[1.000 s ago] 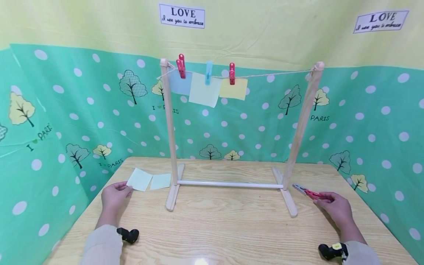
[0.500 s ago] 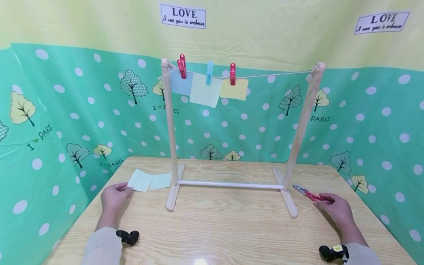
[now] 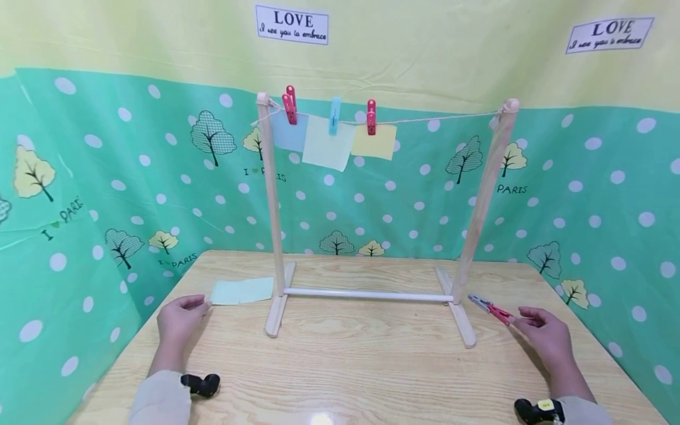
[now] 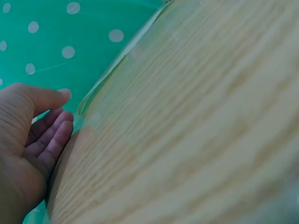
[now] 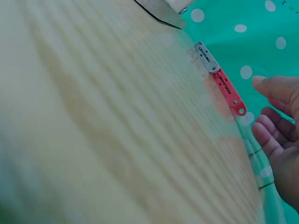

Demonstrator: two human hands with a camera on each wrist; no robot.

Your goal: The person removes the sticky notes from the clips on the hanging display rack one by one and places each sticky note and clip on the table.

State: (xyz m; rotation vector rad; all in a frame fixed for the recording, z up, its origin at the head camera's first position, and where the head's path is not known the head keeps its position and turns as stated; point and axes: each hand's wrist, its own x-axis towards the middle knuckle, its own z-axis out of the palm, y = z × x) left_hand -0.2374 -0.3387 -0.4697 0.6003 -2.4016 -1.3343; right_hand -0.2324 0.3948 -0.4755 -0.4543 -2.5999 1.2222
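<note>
Right hand point(image 3: 547, 337): fingers loosely spread, holding nothing. In the right wrist view the fingertips point(image 5: 264, 83) sit just off the red end of the red plastic clothespin with a grey metal tip point(image 3: 490, 309); a second ago they lay on that end, so the pin has been let go and now lies free on the light wooden table point(image 3: 366, 366), just beside the right foot of the wooden drying rack point(image 3: 372, 224).

Pin's long axis runs roughly 10 to 4 o'clock in the head view: metal jaw end toward 10, at the rack foot; red handle toward 4, at the hand.

Left hand point(image 3: 177, 319): fingers relaxed, slightly curled, holding nothing. The pale green square paper notes point(image 3: 241, 290) were lifted at the near corner a second ago; now they lie flat at 1 o'clock of the fingertips, just beside them. Judged: both items released, hands pulling back.

Overhead, three notes hang from the string under pegs.
</note>
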